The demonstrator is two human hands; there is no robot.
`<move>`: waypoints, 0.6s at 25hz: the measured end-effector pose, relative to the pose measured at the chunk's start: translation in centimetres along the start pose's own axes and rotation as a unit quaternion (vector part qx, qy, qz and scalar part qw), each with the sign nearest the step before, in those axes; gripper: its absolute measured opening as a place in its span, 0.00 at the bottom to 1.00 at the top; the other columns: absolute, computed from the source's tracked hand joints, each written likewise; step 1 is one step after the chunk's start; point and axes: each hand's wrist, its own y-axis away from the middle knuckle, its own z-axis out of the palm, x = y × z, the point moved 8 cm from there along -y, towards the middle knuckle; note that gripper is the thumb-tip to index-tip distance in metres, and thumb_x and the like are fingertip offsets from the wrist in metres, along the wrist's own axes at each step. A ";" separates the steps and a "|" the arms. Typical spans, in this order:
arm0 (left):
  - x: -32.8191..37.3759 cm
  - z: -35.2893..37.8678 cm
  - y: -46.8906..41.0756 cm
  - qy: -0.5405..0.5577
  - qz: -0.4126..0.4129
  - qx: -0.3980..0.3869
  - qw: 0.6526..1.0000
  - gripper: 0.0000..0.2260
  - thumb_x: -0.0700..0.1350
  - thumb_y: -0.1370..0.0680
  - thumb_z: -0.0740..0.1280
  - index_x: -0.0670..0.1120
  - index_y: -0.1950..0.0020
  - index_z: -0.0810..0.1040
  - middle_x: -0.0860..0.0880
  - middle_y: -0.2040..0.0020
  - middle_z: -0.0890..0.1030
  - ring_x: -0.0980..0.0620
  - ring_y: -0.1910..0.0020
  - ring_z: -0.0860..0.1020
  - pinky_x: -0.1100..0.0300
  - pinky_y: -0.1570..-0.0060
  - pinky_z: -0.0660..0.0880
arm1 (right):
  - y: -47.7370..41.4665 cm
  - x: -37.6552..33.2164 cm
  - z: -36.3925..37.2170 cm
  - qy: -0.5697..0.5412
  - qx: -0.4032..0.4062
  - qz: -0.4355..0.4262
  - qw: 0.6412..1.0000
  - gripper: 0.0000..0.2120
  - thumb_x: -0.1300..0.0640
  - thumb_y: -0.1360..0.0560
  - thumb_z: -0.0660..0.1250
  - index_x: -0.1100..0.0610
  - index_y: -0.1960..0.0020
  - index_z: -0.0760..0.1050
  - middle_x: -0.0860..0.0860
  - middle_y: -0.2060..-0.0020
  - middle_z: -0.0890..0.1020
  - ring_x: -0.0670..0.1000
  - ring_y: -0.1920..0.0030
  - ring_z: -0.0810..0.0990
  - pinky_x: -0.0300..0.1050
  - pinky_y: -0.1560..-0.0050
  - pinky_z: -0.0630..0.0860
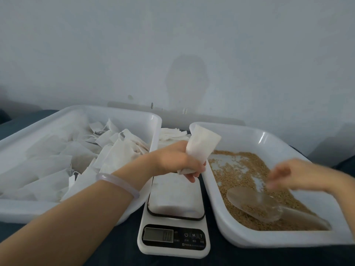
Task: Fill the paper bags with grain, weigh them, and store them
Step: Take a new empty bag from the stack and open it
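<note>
Paper bag [202, 145] gripped by left fingers [192, 178]; right fingers [276, 176] blurred, unclear; scale [173, 252] marked M, T.

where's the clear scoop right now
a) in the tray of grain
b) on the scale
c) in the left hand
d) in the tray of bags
a: the clear scoop lies on the grain inside the right-hand tray, with some grain in its bowl, while the left hand grips only a paper bag.
</note>
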 end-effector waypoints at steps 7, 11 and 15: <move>3.0 4.1 -4.1 -0.140 0.050 0.102 0.984 0.05 0.40 0.26 0.68 0.48 0.57 0.73 0.50 0.64 0.75 0.51 0.66 0.75 0.61 0.67 0.72 | -1.0 3.0 3.9 -0.009 -0.024 0.008 1.000 0.09 0.45 0.36 0.76 0.43 0.57 0.81 0.39 0.58 0.83 0.38 0.56 0.80 0.37 0.54 0.73; 1.3 5.4 -5.1 -0.193 0.080 0.160 0.965 0.06 0.41 0.27 0.66 0.48 0.61 0.70 0.50 0.67 0.72 0.50 0.68 0.73 0.58 0.69 0.69 | -1.1 4.1 5.1 0.029 -0.061 0.036 0.997 0.21 0.44 0.43 0.79 0.42 0.53 0.77 0.41 0.57 0.82 0.41 0.56 0.79 0.36 0.55 0.73; 0.9 5.0 -5.0 -0.224 0.082 0.218 0.946 0.09 0.43 0.27 0.66 0.51 0.62 0.67 0.52 0.68 0.71 0.52 0.68 0.72 0.60 0.71 0.66 | -1.4 4.5 3.4 0.025 0.046 0.011 0.999 0.11 0.48 0.34 0.75 0.42 0.54 0.76 0.43 0.58 0.81 0.41 0.57 0.79 0.38 0.56 0.74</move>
